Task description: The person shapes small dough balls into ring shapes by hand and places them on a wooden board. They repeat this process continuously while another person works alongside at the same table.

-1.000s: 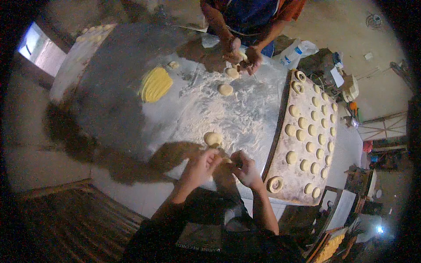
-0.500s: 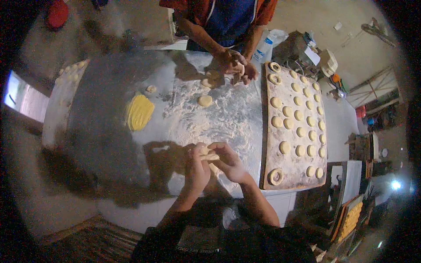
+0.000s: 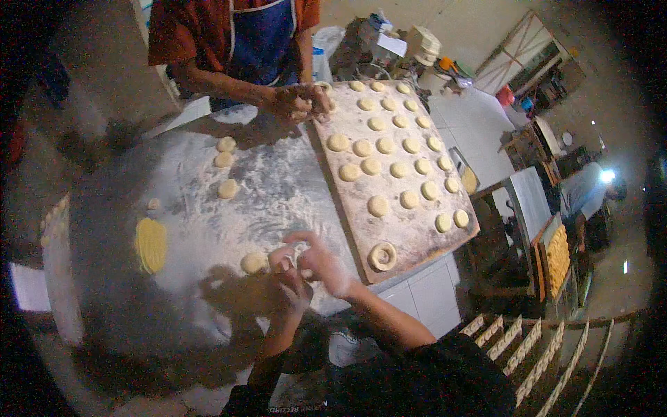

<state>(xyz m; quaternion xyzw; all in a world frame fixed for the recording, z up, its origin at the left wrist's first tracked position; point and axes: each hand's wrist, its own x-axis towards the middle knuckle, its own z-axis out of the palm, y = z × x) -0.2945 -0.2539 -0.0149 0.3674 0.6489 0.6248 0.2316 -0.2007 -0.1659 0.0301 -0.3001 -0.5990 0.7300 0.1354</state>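
We see 2 bare hands close together near the worktop's near edge, just left of the dough board [image 3: 368,233]. The left hand [image 3: 288,281] has bent fingers aimed toward the far edge; the right hand [image 3: 326,267] comes in from the right, its fingers curled across toward the left. Blur stops us from telling whether either is closed on anything: a pale patch [image 3: 306,274] between them may be dough or only a fingertip. The nearest piece that we can make out clearly is a thick dough round [image 3: 254,263], resting just left of the left hand on the floured worktop [image 3: 319,208].

We judge the step in hand to be finger work, shaping a small piece of dough between the hands. From this pose, the next move seems to us to call for a light, even pinch from both sides, with the left hand clear of the round beside it.

Toward the far edge lie 3 more rounds [image 3: 228,188]; toward the left edge, a yellow mass [image 3: 151,245]. At the board's near left corner we find 1 dough ring [image 3: 383,256]. Near its far left corner are a co-worker's hands [image 3: 295,103]; what they hold we cannot tell.
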